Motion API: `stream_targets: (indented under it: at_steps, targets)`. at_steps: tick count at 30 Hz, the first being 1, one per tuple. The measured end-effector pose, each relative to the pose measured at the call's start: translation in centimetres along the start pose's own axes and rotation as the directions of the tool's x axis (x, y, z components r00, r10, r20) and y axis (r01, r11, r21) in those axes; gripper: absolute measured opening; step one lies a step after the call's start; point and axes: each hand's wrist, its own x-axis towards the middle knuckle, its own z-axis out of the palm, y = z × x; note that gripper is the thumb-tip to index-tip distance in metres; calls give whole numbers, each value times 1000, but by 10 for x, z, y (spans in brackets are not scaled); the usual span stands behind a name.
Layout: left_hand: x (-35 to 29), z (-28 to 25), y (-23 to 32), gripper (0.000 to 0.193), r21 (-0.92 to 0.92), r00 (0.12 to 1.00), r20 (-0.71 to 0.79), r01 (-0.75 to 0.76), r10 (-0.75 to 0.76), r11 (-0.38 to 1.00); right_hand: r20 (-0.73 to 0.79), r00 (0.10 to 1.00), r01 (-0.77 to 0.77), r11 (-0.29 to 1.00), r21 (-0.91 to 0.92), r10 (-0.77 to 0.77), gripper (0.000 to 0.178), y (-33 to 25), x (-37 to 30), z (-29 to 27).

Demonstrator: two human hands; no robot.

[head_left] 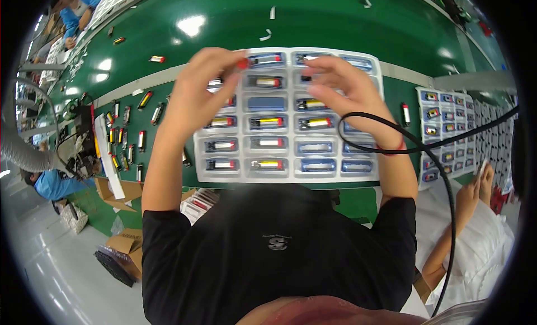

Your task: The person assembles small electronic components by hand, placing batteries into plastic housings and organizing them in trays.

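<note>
A white plastic tray [201,181] lies in front of me, its compartments holding blue casings, many with battery cells with yellow, white and red parts inside. My left hand [204,87] is over the tray's far left part, thumb and forefinger bent toward each other. At its fingertips sits a small red-ended piece [243,63], mostly hidden, beside a blue casing [265,60] in the far row. My right hand [349,87] hovers over the right columns, thumb apart from its loosely curled fingers, with nothing visible between them. Below the left hand lies a solid blue casing [266,104].
Loose battery cells [141,140] are scattered on the green table at left. A black cable [414,150] loops across my right wrist. Another filled tray [447,129] stands at right, near a co-worker's hands [475,188]. Paper scraps [272,12] lie at the far side.
</note>
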Motion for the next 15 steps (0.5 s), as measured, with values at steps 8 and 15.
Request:
stream_targets:
  at_steps: [8,15]
  targets:
    - [28,54,30,48,-178,981,7,-191,195,965,-17,1000,-11,878,478,22,25,16,15,-14]
    - [28,59,15,34,-210,984,38,-160,172,964,1,996,-78,904,420,86,16,18,15,-30]
